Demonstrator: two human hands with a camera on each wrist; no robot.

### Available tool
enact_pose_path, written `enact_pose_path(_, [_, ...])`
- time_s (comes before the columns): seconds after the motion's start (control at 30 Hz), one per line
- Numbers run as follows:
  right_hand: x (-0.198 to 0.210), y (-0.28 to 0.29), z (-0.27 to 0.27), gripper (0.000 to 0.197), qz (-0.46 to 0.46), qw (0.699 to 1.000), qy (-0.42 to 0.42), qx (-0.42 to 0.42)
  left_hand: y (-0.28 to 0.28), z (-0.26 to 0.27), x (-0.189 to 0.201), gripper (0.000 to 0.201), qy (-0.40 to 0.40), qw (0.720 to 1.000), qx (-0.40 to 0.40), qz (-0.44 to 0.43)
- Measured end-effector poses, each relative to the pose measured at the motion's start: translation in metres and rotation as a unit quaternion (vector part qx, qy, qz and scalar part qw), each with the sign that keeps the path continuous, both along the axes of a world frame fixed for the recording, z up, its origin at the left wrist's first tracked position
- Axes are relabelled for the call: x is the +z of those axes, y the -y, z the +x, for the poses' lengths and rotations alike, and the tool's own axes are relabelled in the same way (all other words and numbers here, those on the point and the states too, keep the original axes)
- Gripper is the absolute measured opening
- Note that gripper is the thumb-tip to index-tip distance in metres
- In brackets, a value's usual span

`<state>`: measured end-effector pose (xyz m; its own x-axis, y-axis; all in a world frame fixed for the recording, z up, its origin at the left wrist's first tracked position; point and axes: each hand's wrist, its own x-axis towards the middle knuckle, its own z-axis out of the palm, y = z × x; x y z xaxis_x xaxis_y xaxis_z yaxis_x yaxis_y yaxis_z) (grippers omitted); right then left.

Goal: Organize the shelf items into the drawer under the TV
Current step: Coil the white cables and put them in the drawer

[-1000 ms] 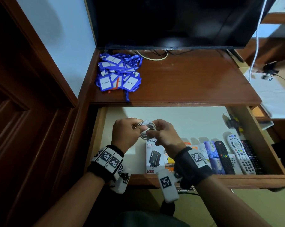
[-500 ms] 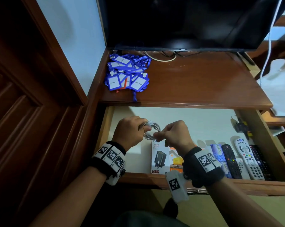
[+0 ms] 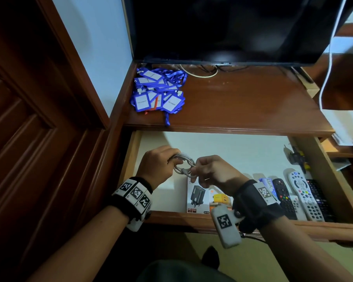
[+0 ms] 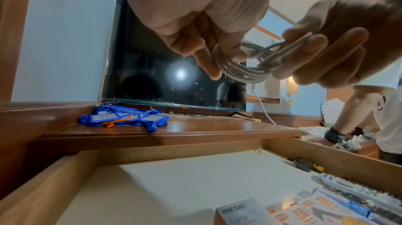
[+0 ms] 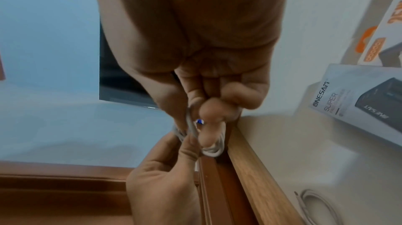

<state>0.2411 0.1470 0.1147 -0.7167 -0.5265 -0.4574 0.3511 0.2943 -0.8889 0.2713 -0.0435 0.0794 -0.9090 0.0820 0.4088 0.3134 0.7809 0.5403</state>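
Both hands, left [image 3: 157,165] and right [image 3: 213,174], still clamped on the cable [image 3: 183,164] between them, coil tightening — nearly ready for the drawer [image 3: 191,221] below.

Lanyard badges [image 3: 158,92] lie at the shelf's [image 3: 242,106] left end below the TV [image 3: 228,27]; in the open drawer [image 3: 191,222] underneath, charger boxes [image 3: 198,197] sit left of remotes [image 3: 303,195].
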Motion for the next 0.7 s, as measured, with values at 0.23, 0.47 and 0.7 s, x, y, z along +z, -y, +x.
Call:
enact_pose_path(0.23, [-0.001,-0.003,0.004,0.025,-0.028,0.998,0.000,0.054,0.009,0.001,0.013,0.017,0.008,0.999,-0.031,-0.040])
enact_pose_path(0.47, [-0.012,0.009,0.008,0.023,0.072,0.979,-0.172,-0.076,-0.005,-0.001,0.019,0.020,0.055,0.983,0.137,0.111])
enact_pose_path(0.7, [-0.015,0.029,0.017,0.014,-0.038,0.968,-0.043,-0.244,-0.024,0.000,0.017,0.008,0.128,0.918,0.248,0.283])
